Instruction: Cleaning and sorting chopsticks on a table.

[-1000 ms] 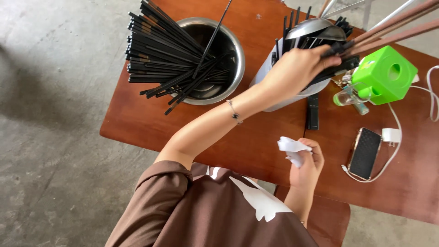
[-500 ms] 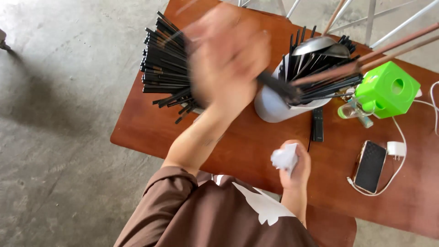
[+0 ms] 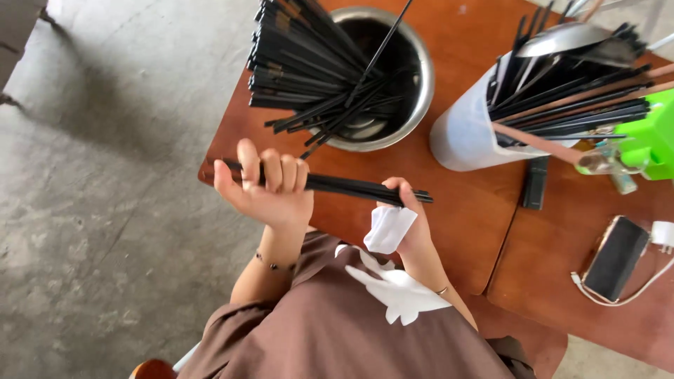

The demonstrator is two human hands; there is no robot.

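Note:
My left hand [image 3: 270,191] is raised, palm toward me, and grips a small bundle of black chopsticks [image 3: 351,187] near one end. The bundle lies level above the front of the brown wooden table [image 3: 463,210]. My right hand [image 3: 411,221] pinches the other end of the bundle and also holds a crumpled white tissue [image 3: 388,228]. Behind my hands a steel bowl [image 3: 421,77] holds many black chopsticks, fanned out over its left rim. To the right a white cylindrical holder [image 3: 467,137] leans, full of black chopsticks and metal spoons.
A green plastic box [image 3: 656,140] stands at the right edge, with a small glass bottle [image 3: 604,163] beside it. A phone [image 3: 616,258] with a white cable and charger lies at the right. A dark flat bar [image 3: 536,182] lies below the holder. Grey concrete floor is on the left.
My left hand left the white holder, swung back toward me with black chopsticks, and now holds them level. My right hand with the tissue rose and took hold of their other end.

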